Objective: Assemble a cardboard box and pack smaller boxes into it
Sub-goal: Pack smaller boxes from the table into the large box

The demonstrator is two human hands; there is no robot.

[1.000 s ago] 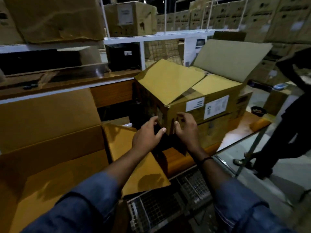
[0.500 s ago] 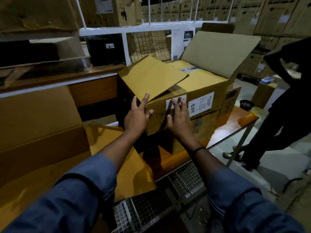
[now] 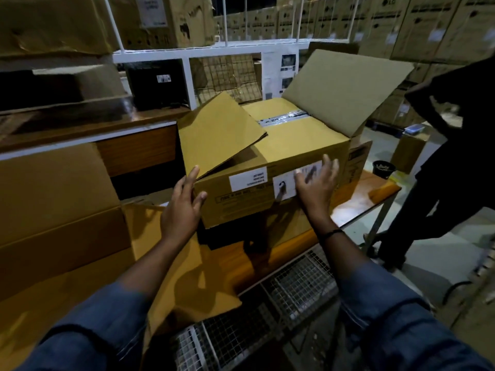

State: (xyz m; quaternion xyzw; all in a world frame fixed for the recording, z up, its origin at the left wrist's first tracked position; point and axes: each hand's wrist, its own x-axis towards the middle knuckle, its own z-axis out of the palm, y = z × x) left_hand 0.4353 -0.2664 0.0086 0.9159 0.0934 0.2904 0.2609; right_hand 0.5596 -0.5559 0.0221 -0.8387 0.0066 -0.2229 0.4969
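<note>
two open hands, left hand (image 3: 182, 210) and right hand (image 3: 316, 186), on one cardboard box (image 3: 267, 199)

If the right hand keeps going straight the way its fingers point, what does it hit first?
Most likely the white label on the near face of the cardboard box; the right hand looks already at it, though contact is unclear.

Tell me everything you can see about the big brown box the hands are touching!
The cardboard box is plain brown and sits on an orange-brown table. Its top is partly open: the left flap is tilted up, the far flap stands raised. Its near side carries two white labels. The left hand is at the near left corner; the right hand lies spread on that side.
</note>
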